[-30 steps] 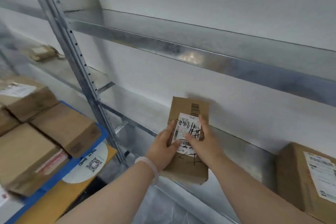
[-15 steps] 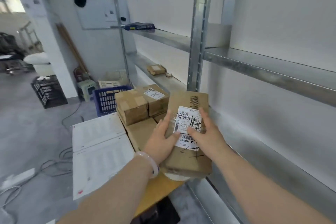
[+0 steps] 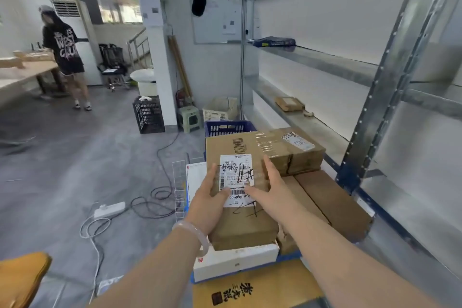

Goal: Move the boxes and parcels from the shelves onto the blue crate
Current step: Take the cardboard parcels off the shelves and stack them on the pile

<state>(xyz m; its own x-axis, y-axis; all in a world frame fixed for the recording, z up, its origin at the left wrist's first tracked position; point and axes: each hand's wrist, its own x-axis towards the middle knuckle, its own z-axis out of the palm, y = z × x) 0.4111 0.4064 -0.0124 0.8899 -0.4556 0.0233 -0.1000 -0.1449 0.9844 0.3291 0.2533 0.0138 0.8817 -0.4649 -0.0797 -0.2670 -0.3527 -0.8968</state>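
Observation:
Both hands hold a brown cardboard box (image 3: 241, 226) with a white scribbled label. My left hand (image 3: 208, 204) grips its left side and my right hand (image 3: 271, 187) its right side. The box is low over a white box (image 3: 237, 259) in a stack of parcels; whether it touches I cannot tell. A taped brown box (image 3: 297, 155) and a plain brown box (image 3: 332, 205) lie in the same stack, with a blue crate edge (image 3: 290, 255) showing beneath. On the metal shelves (image 3: 312, 122) to the right remain a small flat parcel (image 3: 288, 103) and a dark blue packet (image 3: 273, 42).
A steel shelf upright (image 3: 375, 107) stands right of the stack. Another blue basket (image 3: 228, 127) sits behind it, a yellow carton (image 3: 255, 287) in front. Cables and a power strip (image 3: 108, 209) lie on the floor. A person (image 3: 65, 52) stands far left by a table.
The box has come off the shelf and moved left with both hands to above the stack on the crate. My view has swung from the shelf wall to the room.

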